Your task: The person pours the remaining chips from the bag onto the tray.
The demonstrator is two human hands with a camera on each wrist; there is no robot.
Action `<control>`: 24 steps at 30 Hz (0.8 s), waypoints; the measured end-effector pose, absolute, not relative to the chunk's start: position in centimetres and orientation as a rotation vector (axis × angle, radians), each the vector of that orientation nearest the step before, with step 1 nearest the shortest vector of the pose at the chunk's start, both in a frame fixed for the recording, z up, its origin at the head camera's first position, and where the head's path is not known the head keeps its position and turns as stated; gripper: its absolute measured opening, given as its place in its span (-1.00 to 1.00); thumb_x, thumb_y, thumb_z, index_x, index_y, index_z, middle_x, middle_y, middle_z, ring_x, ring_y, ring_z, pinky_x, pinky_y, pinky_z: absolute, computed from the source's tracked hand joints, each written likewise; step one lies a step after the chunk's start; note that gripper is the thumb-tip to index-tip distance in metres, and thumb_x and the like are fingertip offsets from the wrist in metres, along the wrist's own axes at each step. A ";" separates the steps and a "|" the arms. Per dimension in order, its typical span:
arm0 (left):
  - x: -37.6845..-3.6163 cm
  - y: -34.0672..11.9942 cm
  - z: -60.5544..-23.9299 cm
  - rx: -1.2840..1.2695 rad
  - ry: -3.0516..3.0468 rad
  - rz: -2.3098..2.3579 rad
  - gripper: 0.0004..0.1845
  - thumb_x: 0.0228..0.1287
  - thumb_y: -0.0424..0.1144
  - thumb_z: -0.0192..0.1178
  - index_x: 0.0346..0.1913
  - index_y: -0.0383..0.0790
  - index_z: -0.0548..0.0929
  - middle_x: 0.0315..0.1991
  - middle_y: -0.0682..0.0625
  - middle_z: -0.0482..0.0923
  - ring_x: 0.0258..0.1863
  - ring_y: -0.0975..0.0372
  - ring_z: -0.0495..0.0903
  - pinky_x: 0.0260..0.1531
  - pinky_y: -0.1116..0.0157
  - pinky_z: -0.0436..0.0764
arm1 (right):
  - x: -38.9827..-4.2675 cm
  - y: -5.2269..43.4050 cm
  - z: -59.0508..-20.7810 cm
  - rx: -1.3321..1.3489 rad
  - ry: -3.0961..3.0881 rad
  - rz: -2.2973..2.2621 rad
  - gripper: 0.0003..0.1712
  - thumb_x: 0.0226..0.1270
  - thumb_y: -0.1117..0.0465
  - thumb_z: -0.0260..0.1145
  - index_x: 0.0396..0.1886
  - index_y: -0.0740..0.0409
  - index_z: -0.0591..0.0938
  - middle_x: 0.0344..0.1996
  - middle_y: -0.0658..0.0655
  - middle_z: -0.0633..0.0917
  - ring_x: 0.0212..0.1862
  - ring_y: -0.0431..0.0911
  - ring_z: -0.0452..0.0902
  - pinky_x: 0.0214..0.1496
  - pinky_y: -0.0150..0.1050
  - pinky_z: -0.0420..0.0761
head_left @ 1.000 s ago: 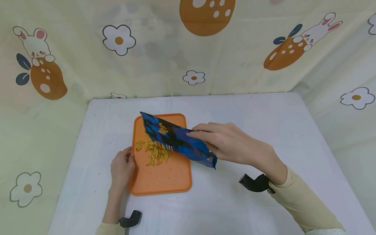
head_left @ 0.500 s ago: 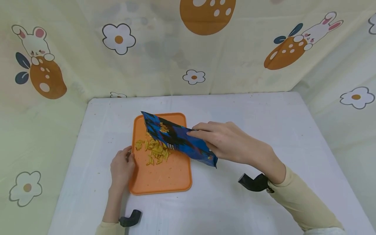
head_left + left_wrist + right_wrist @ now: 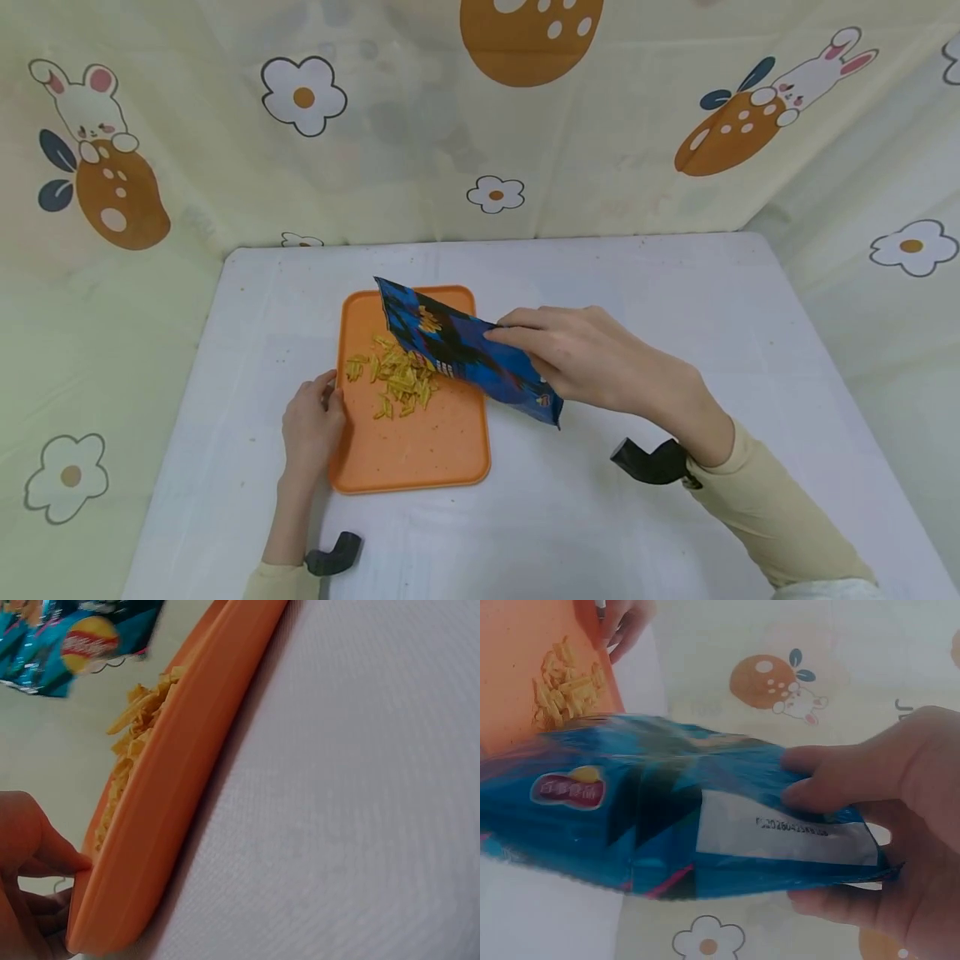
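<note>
Bag (image 3: 465,354) overhangs tray (image 3: 420,454); right tabletop (image 3: 675,292) seemingly open.

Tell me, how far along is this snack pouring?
A pile of yellow snack sticks already lies on the orange tray. The right hand holds the blue bag tilted over it; the left hand holds the tray's edge. Whether anything remains inside the bag cannot be seen.

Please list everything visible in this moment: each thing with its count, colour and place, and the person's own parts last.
Rectangular orange plastic tray: one, orange, middle of the table.
Yellow snack sticks: a loose pile, yellow, on the tray's far half.
Blue foil snack bag: one, blue, tilted above the tray.
White-covered table: one, white.
Printed cloth backdrop: cream, with rabbits and flowers, behind and beside the table.
Left hand: holds the tray's left edge.
Right hand: grips the bag.
</note>
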State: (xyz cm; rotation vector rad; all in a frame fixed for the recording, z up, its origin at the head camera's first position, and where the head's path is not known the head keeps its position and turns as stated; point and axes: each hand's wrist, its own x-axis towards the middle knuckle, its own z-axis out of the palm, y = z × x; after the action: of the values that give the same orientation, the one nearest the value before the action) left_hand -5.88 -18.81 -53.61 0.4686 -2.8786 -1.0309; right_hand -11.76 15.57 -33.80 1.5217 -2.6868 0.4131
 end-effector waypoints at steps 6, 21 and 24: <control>-6.0 -18.8 -53.7 0.486 -2.884 -1.029 -0.60 0.52 -0.37 0.08 0.33 -0.39 0.55 -0.12 -0.30 0.62 -0.27 -0.01 0.53 -0.27 0.16 0.46 | -11.7 15.5 -33.9 1.522 -2.698 0.406 -0.54 0.33 0.47 0.32 0.22 0.18 0.69 0.13 0.11 0.73 0.08 -0.03 0.72 -0.28 -0.30 0.69; -5.9 -18.6 -53.2 0.480 -2.880 -1.044 -0.60 0.52 -0.37 0.08 0.33 -0.40 0.55 -0.11 -0.31 0.62 -0.26 -0.02 0.54 -0.25 0.13 0.48 | -11.6 15.5 -33.7 1.512 -2.659 0.456 -0.52 0.31 0.49 0.31 0.21 0.17 0.69 0.11 0.11 0.73 -0.04 -0.08 0.71 -0.40 -0.39 0.58; -5.9 -18.6 -53.3 0.477 -2.878 -1.049 -0.60 0.52 -0.38 0.08 0.33 -0.40 0.55 -0.12 -0.31 0.63 -0.27 -0.02 0.54 -0.27 0.15 0.47 | -11.7 15.5 -33.8 1.503 -2.653 0.461 -0.53 0.31 0.48 0.31 0.21 0.18 0.69 0.11 0.11 0.73 -0.05 -0.08 0.71 -0.38 -0.36 0.61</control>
State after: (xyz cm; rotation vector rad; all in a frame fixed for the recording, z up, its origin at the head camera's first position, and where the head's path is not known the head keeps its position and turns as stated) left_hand -5.85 -18.61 -53.28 0.4768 -2.8781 -1.0493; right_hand -11.69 15.51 -33.78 1.5031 -2.6532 0.4614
